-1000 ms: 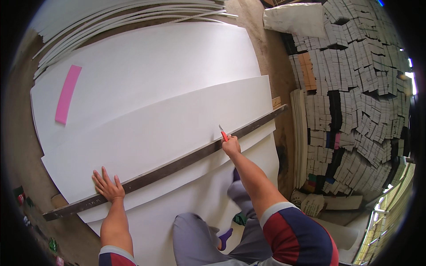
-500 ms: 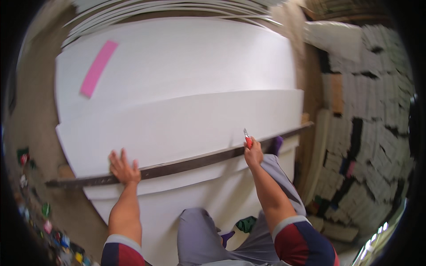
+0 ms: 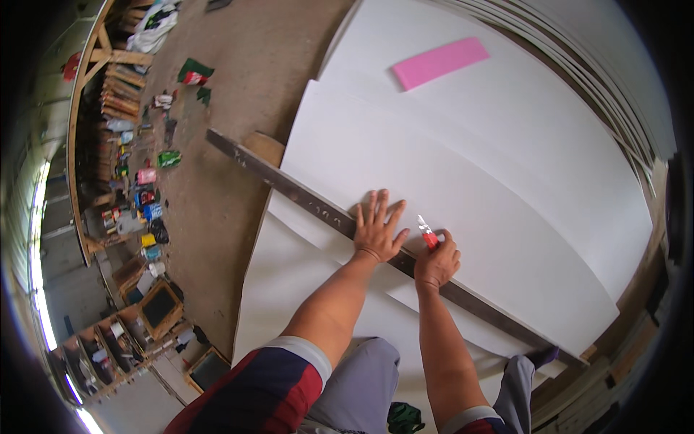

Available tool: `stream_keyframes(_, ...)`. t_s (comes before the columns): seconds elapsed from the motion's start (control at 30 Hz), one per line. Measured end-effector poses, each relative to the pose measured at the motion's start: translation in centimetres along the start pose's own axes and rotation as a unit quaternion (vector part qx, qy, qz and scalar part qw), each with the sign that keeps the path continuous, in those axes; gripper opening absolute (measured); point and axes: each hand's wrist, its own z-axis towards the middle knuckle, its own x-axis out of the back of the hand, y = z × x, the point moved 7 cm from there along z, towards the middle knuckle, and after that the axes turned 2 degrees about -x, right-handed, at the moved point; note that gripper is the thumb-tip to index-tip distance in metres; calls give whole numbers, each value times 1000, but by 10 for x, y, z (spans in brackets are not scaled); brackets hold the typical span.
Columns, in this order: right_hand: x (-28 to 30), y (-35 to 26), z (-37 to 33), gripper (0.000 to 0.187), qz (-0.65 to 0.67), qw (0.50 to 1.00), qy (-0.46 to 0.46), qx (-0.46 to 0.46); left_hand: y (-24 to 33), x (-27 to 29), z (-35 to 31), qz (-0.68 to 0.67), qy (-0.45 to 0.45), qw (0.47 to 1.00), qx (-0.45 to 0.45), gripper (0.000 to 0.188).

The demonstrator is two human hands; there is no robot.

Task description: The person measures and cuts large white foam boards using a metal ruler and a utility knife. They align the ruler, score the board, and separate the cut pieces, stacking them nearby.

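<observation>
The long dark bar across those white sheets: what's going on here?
A person is working with both hands over large white sheets. The left hand lies spread across the long dark bar, fingers reaching onto the white surface. Close beside it, the right hand grips a red-handled cutter, its blade pointing away from the person; whether the blade touches the sheet is hard to tell. A pink strip lies farther off on the white.
</observation>
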Motion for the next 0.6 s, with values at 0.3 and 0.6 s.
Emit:
stream_keyframes(0.3, 9, 6, 8, 42, -71, 996, -36, -41, -117, 43, 22, -151, 231, 943, 185, 79)
stream_keyframes(0.6, 12, -7, -1, 36, -80, 996, -32, -13, -385, 16, 1, -607, 306, 480, 556, 100)
